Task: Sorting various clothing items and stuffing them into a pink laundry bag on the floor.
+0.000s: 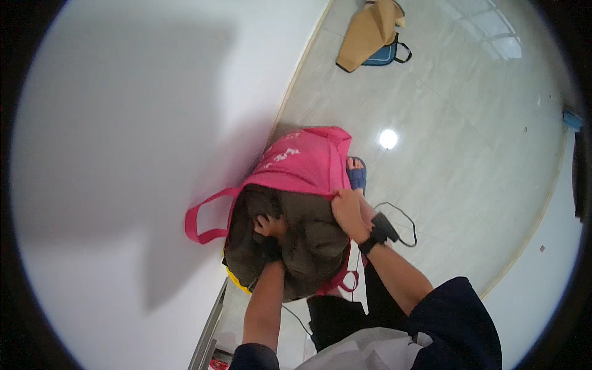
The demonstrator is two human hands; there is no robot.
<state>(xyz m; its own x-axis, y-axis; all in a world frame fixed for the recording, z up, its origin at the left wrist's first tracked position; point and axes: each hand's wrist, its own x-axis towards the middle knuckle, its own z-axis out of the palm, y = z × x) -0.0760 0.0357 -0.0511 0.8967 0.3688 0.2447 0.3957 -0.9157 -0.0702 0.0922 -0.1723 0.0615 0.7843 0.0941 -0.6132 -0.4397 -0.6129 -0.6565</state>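
Observation:
A large pink fabric bag (305,162) with white print stands against the white wall, its mouth facing me. Dark brown cloth (314,240) fills the opening. My left hand (270,225) presses into a fold of this cloth with its fingers bent; whether it grips the cloth is not clear. The rim of the bag, at its right side, is pinched in my right hand (347,212). A pink strap loop sticks out to the left of the bag, against the wall. Both wrists wear black bands, and a black device with a cable sits on the right one.
A tan cloth item (370,34) lies partly over a blue bag (381,55) on the tiled floor farther up. The white wall (138,138) rises close on the left. My sandalled foot (356,175) is beside the pink bag. A metal frame (209,323) stands at lower left.

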